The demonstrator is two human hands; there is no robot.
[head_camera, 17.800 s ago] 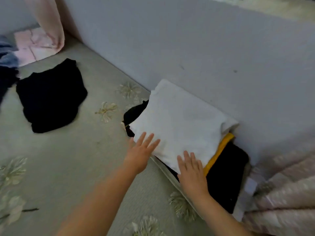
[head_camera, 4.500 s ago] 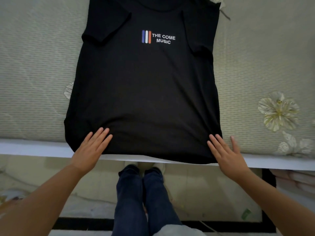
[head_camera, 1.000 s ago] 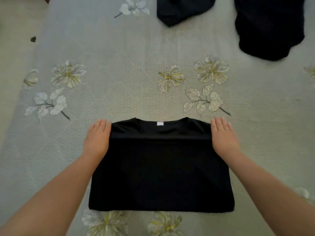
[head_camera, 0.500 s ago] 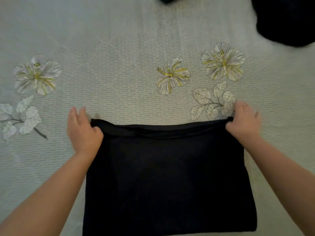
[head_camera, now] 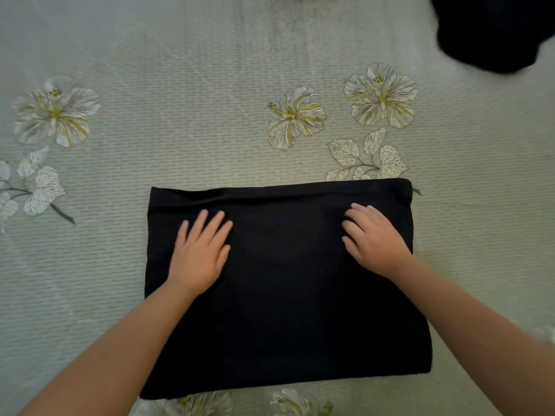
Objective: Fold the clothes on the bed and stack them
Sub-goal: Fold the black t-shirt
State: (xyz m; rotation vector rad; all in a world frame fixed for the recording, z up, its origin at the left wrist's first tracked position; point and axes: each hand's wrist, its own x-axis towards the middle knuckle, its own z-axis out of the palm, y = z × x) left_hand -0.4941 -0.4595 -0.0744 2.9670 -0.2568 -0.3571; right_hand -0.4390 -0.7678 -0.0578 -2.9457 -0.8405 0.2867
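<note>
Resting palm-down on the folded black shirt (head_camera: 285, 283), the left hand (head_camera: 199, 253) spreads straight fingers, while the right hand (head_camera: 375, 238) presses with fingers slightly bent. The shirt lies flat on the flowered bedsheet (head_camera: 180, 121).

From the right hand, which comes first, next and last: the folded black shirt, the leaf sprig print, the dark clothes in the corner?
1. Folded black shirt: directly under the right hand, touching.
2. Leaf sprig print: just beyond the shirt's far edge.
3. Dark clothes: far top-right corner of the bed.
</note>
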